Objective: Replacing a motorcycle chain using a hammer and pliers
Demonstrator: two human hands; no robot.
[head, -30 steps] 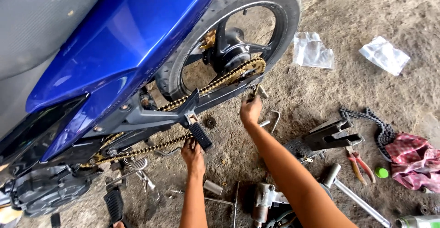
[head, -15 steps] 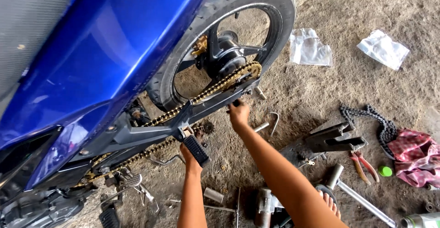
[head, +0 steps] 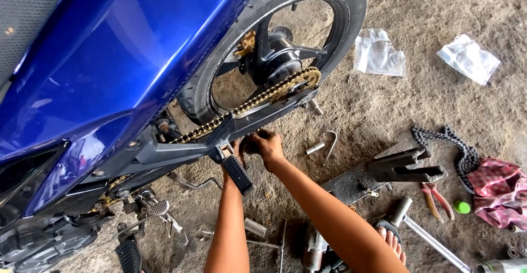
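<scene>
While both arms reach under the swingarm (head: 181, 149), right hand (head: 267, 145) has fingers curled at the gold drive chain (head: 250, 104), just below the lower run (actual pinch hidden). Left hand (head: 236, 151) sits mostly behind the footpeg (head: 237, 174); can't tell its spread. Versus half a second ago, both hands have met at one spot under the chain. Chain is looped over the rear sprocket (head: 296, 83), running forward along the swingarm.

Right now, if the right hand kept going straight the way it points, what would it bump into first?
The right hand points up toward the bike and seems already at the black swingarm, just under the gold drive chain. It would meet the swingarm first, though depth is hard to judge here.
</scene>
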